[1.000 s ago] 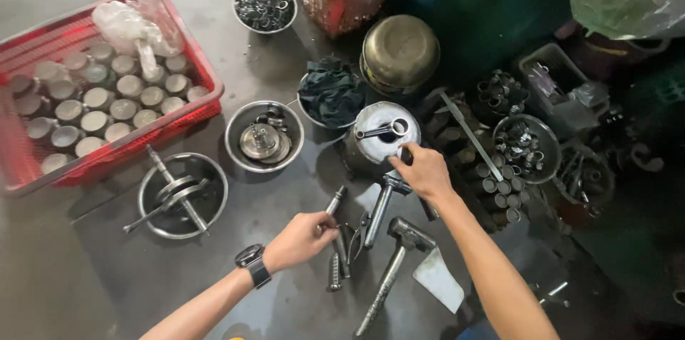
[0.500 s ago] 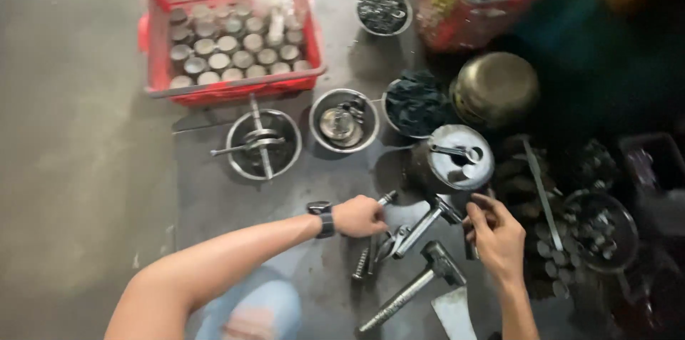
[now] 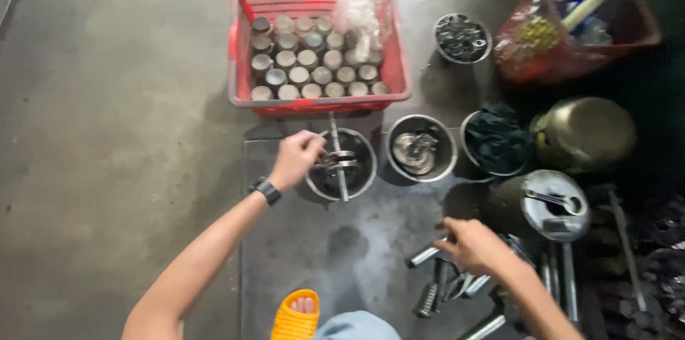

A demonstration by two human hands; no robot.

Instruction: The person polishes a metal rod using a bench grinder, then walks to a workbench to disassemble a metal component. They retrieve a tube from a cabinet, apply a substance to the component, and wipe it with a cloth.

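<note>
Concrete floor (image 3: pixel 107 133), left hand (image 3: pixel 296 158) moved from bolts (image 3: pixel 435 283) to metal bowl (image 3: pixel 360 186)

On the floor: one red crate (image 3: pixel 242 62) holding small metal cylinders (image 3: pixel 300 60), about twenty visible, with some hidden under one clear plastic bag (image 3: pixel 360 15). One red basket (image 3: pixel 628 4). Four round metal bowls: one with a long rod (image 3: pixel 335 158) across it, one with a metal fitting (image 3: pixel 415 151), one with dark cloth (image 3: pixel 496 139), one with small rings (image 3: pixel 462 37). One brass-coloured pot (image 3: pixel 585 133). One orange slipper (image 3: pixel 294 318). Two hands: left hand (image 3: pixel 296 158), right hand (image 3: pixel 474 244).
</note>
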